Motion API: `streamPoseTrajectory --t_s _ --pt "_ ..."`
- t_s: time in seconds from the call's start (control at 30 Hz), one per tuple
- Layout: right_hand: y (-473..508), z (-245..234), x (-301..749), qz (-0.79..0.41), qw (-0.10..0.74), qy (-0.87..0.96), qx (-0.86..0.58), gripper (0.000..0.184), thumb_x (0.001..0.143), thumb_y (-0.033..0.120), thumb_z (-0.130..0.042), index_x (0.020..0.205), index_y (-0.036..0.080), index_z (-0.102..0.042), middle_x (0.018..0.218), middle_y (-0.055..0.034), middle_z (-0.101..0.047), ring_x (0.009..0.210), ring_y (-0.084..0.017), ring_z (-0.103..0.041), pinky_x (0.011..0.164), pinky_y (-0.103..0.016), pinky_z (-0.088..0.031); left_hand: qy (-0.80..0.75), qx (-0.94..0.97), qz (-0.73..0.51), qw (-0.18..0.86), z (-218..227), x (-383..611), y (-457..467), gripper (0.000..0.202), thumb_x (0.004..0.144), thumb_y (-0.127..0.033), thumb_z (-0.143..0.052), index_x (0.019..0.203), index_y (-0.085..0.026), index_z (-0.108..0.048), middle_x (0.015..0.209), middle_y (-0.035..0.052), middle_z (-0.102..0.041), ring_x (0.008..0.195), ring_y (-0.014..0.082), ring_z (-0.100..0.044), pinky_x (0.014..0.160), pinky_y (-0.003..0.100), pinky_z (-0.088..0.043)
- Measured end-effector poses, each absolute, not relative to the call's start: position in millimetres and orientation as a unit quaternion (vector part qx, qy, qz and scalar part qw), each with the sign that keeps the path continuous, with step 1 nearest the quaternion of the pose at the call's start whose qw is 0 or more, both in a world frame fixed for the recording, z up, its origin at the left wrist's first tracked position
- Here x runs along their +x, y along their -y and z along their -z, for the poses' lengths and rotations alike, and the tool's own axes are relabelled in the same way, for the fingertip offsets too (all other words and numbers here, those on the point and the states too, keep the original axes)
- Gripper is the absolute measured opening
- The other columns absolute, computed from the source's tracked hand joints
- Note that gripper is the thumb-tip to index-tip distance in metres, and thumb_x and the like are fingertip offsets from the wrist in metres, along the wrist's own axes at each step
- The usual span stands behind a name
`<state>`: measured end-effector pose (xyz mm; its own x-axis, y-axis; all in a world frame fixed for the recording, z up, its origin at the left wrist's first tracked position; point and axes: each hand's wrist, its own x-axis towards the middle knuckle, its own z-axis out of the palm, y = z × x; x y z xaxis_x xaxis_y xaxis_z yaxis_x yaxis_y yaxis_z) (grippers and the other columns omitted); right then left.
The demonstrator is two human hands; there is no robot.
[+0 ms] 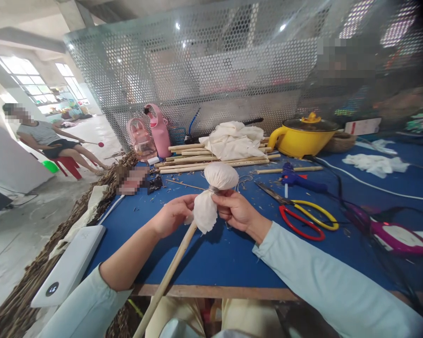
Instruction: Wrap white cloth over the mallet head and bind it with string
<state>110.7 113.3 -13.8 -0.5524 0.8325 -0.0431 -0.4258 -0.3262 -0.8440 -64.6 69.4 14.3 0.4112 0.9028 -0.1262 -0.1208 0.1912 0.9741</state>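
A round, cloth-covered ball [221, 174] tops a long wooden stick [171, 272], which slants down toward my lap. Beneath the ball the white cloth gathers into a narrow neck with a dark band around it, then flares out as a loose skirt [206, 212]. My left hand [172, 213] pinches the skirt's left edge beside the stick. With thumb and fingers closed, my right hand [238, 209] grips the neck just below the ball. Its fingertips are partly hidden behind the cloth. Scissors [303, 218] with red and yellow handles lie open to the right.
Several wooden sticks [211, 164] and folded white cloth [234, 140] lie behind my hands. A yellow pot [305, 138], blue glue gun [299, 180] and pink bottle [160, 134] stand around. A power bank [70, 267] is left. A seated person [45, 136] is beyond.
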Motion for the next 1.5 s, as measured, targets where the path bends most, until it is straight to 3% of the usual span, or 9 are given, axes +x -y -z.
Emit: streamPoseTrajectory --t_s 0.17,0.37,0.43,0.57,0.67,0.87,1.03,1.27,1.5 --pt "-119 16 114 -0.775 0.412 0.403 -0.26 0.032 0.064 0.029 -0.074 0.068 0.016 -0.045 0.044 0.0123 -0.019 0.037 -0.002 -0.01 0.035 -0.017 -0.007 -0.515 0.588 -0.341 0.522 -10 -64 -65 0.031 0.071 -0.022 -0.05 0.096 -0.011 -0.065 0.077 0.0057 -0.065 0.07 0.0158 -0.057 0.066 0.027 -0.043" --pt "-119 17 110 -0.769 0.411 0.397 -0.285 0.034 0.061 0.03 -0.076 0.067 0.016 -0.045 0.045 0.0124 -0.02 0.038 -0.002 -0.01 0.035 -0.018 -0.006 -0.596 0.672 -0.44 0.003 -28 -45 -56 0.031 0.079 -0.022 -0.046 0.108 -0.016 -0.054 0.12 0.0113 -0.051 0.115 0.0235 -0.043 0.099 0.042 -0.031" --pt "-116 17 107 -0.764 0.412 0.401 -0.291 0.034 0.061 0.032 -0.076 0.067 0.016 -0.045 0.045 0.0119 -0.022 0.038 -0.002 -0.011 0.035 -0.018 -0.006 -0.568 0.722 -0.391 -0.054 -32 -33 -56 0.032 0.079 -0.024 -0.049 0.11 -0.015 -0.052 0.119 0.0122 -0.051 0.115 0.0241 -0.044 0.099 0.042 -0.032" --pt "-113 14 105 -0.757 0.416 0.408 -0.295 0.035 0.059 0.034 -0.076 0.068 0.016 -0.048 0.044 0.0116 -0.024 0.038 -0.002 -0.012 0.036 -0.019 -0.006 -0.591 0.763 -0.263 -0.011 -25 -14 -65 0.06 0.077 -0.015 -0.044 0.133 -0.005 -0.027 0.122 0.0205 -0.05 0.113 0.0265 -0.048 0.091 0.039 -0.04" --pt "-112 13 105 -0.754 0.411 0.407 -0.31 0.035 0.057 0.034 -0.076 0.066 0.016 -0.047 0.042 0.0126 -0.021 0.037 -0.002 -0.011 0.035 -0.019 -0.005 -0.639 0.746 -0.168 0.079 -17 -12 -70 0.067 0.078 -0.01 -0.038 0.138 -0.003 -0.012 0.104 0.0208 -0.06 0.092 0.0256 -0.061 0.075 0.036 -0.046" --pt "-110 13 104 -0.74 0.406 0.418 -0.335 0.033 0.06 0.036 -0.073 0.066 0.016 -0.047 0.042 0.0126 -0.021 0.036 -0.002 -0.012 0.035 -0.02 -0.005 -0.642 0.72 -0.207 0.162 -10 -22 -71 0.025 0.082 -0.022 -0.039 0.105 -0.013 -0.046 0.078 0.0135 -0.062 0.071 0.0265 -0.062 0.062 0.034 -0.042" --pt "-105 5 102 -0.711 0.411 0.447 -0.355 0.03 0.064 0.04 -0.069 0.071 0.017 -0.05 0.043 0.0114 -0.025 0.036 -0.003 -0.015 0.036 -0.02 -0.006 -0.597 0.694 -0.315 0.251 -9 -35 -79 0.011 0.082 -0.026 -0.042 0.078 -0.018 -0.048 0.074 0.0055 -0.058 0.066 0.0171 -0.054 0.062 0.027 -0.039" --pt "-107 5 104 -0.64 0.449 0.497 -0.376 0.023 0.067 0.035 -0.064 0.059 0.017 -0.051 0.041 0.0085 -0.031 0.036 -0.004 -0.021 0.038 -0.023 -0.011 -0.525 0.576 -0.364 0.51 -16 -43 -78 0.015 0.079 -0.034 -0.048 0.077 -0.02 -0.04 0.051 -0.0083 -0.039 0.036 0.0066 -0.036 0.036 0.018 -0.03" --pt "-108 2 112 -0.546 0.461 0.581 -0.39 0.023 0.074 0.031 -0.06 0.057 0.017 -0.052 0.041 0.0064 -0.035 0.039 -0.006 -0.026 0.04 -0.023 -0.016 -0.52 0.572 -0.356 0.525 -13 -47 -77 0.012 0.077 -0.029 -0.049 0.079 -0.019 -0.041 0.052 -0.0082 -0.04 0.036 0.0054 -0.036 0.034 0.017 -0.029"
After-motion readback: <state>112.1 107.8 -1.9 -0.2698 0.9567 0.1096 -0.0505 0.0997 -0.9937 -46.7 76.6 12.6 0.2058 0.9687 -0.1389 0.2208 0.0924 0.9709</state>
